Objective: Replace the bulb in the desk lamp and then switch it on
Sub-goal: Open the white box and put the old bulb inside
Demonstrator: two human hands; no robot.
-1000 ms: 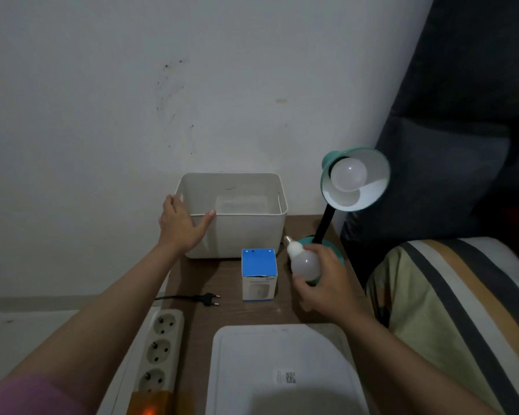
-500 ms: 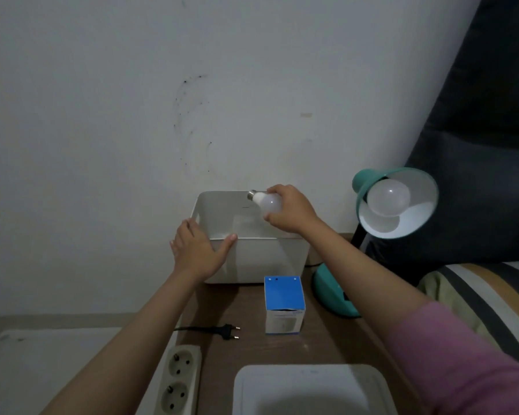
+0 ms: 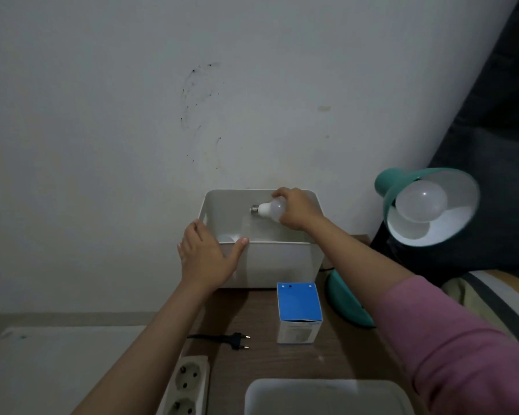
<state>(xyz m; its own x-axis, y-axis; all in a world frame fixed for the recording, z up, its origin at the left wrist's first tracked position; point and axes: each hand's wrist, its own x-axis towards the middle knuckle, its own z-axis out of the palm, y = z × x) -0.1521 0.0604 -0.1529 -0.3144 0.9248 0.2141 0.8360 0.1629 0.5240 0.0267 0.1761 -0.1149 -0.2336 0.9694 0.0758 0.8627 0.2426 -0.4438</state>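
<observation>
A bedroom at home (striped bedding (image 3: 492, 298) beside desk lamp (image 3: 426, 205)).

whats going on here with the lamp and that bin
A person's right hand holds a loose bulb over the open white bin, while the left hand steadies its front rim. The teal desk lamp already has a bulb fitted, unlit. Its plug lies unplugged beside the power strip.

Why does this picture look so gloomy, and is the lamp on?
Head view: dim, greyish room light throughout; the bulb in the lamp is unlit, showing only a tiny glint. The lamp's plug lies loose on the table. The wide lens bends the edges, and the lamp shade looks slightly smeared.
</observation>
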